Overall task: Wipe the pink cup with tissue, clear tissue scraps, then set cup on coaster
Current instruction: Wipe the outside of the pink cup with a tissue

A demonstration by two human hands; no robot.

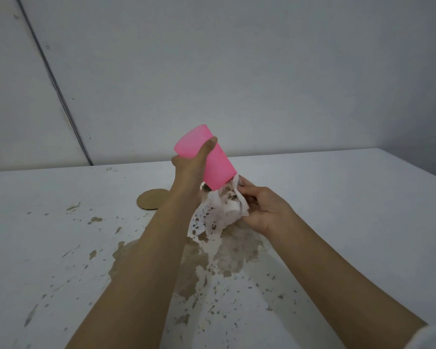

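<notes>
My left hand [190, 163] grips the pink cup [207, 157] and holds it above the table, tilted with its base up and its mouth pointing down to the right. My right hand [264, 210] holds a crumpled white tissue [222, 212] stained with brown spots, pressed against the cup's mouth. Part of the tissue hangs down toward the table. A round brown coaster [150, 199] lies flat on the table just left of my left forearm, partly hidden by it.
The white table [363, 197] carries a wide brown spill stain [227, 255] below my hands, with several small brown specks and scraps [95, 219] scattered to the left and front. A grey wall stands behind the table.
</notes>
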